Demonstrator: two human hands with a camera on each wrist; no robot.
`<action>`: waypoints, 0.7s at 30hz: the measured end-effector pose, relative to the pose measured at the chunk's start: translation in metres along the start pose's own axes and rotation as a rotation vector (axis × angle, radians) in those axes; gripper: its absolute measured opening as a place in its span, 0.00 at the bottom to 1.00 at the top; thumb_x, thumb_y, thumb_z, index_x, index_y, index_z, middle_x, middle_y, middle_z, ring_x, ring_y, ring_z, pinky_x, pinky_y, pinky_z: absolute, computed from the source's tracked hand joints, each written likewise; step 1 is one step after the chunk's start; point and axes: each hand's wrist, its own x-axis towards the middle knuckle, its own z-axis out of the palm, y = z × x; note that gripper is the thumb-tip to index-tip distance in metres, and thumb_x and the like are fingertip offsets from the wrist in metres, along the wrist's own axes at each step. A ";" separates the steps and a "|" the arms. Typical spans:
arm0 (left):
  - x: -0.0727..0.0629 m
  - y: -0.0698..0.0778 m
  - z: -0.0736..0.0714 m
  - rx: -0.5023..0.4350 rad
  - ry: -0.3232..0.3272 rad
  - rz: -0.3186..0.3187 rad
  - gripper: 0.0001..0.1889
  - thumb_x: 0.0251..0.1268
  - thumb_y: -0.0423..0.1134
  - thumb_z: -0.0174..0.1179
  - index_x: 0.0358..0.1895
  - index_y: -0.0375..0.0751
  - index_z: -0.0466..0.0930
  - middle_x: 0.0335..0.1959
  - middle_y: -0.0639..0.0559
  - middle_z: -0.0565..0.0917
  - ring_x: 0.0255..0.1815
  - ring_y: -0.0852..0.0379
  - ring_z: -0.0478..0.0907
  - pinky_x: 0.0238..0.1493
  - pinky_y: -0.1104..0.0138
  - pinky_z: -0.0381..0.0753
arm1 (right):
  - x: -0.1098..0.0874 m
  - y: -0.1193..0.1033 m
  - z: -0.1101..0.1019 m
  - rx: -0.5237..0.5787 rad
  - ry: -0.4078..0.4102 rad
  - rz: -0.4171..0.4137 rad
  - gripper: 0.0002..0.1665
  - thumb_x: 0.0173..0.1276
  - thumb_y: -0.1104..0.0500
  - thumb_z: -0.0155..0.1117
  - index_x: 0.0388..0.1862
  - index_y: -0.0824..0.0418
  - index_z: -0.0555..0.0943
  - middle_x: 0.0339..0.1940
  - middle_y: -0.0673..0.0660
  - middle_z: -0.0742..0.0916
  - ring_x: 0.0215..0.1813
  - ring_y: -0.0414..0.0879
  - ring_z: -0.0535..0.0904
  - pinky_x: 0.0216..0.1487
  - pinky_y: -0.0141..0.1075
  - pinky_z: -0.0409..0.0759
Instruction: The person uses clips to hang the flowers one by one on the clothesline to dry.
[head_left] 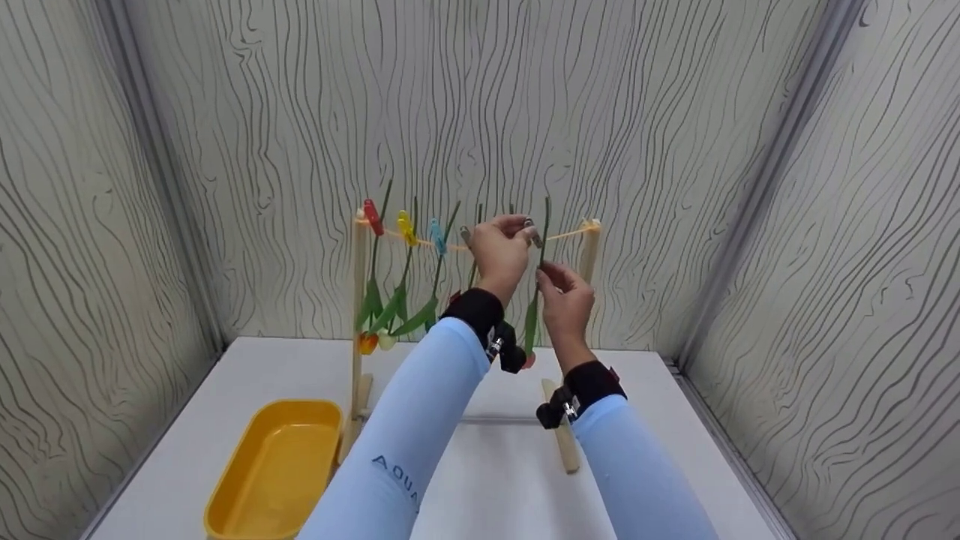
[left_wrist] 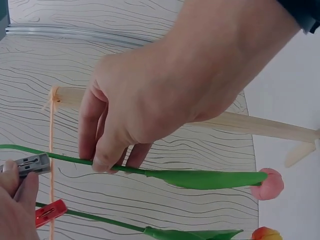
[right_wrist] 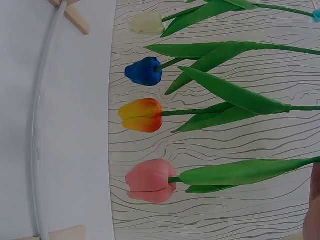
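My left hand [head_left: 501, 253] pinches a grey clothespin [left_wrist: 31, 165] between thumb and finger at the orange string [left_wrist: 52, 125]. The clothespin's tip meets the string beside a green stem; whether it clamps the stem, I cannot tell. Lower on that stem, my right hand [head_left: 568, 298] pinches an artificial pink tulip [right_wrist: 151, 181], which hangs head down. In the left wrist view, a red clothespin [left_wrist: 50, 213] sits on the string next to it, by an orange-yellow tulip [left_wrist: 266, 233]. The right wrist view also has a blue tulip [right_wrist: 143, 71] and a white tulip [right_wrist: 147, 22].
Two wooden posts [head_left: 358, 315] carry the string. Toward its left end are a red clothespin [head_left: 373, 217], a yellow clothespin [head_left: 406, 228] and a light blue clothespin [head_left: 438, 237], with hanging tulips. A yellow tray [head_left: 274, 480] stands on the white table [head_left: 517, 480] at front left.
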 end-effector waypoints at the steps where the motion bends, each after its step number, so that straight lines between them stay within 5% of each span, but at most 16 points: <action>1: 0.000 0.000 0.000 -0.017 0.001 -0.007 0.09 0.73 0.28 0.69 0.52 0.34 0.92 0.47 0.40 0.94 0.49 0.49 0.93 0.49 0.69 0.93 | 0.000 0.000 0.001 0.000 -0.006 -0.001 0.11 0.74 0.66 0.72 0.53 0.68 0.91 0.51 0.69 0.94 0.41 0.30 0.86 0.43 0.20 0.85; 12: -0.001 -0.007 0.001 -0.141 0.010 -0.027 0.10 0.73 0.25 0.67 0.53 0.31 0.91 0.50 0.37 0.93 0.53 0.47 0.92 0.53 0.70 0.92 | 0.001 0.000 0.003 0.045 -0.040 0.055 0.13 0.74 0.68 0.71 0.55 0.73 0.89 0.51 0.69 0.93 0.39 0.30 0.86 0.43 0.22 0.87; 21: -0.003 -0.010 0.007 -0.101 -0.013 -0.068 0.12 0.74 0.27 0.68 0.56 0.31 0.90 0.50 0.38 0.94 0.53 0.47 0.94 0.53 0.68 0.93 | 0.003 -0.003 0.001 0.084 -0.082 0.076 0.14 0.76 0.67 0.71 0.56 0.72 0.88 0.54 0.69 0.92 0.45 0.35 0.88 0.47 0.23 0.88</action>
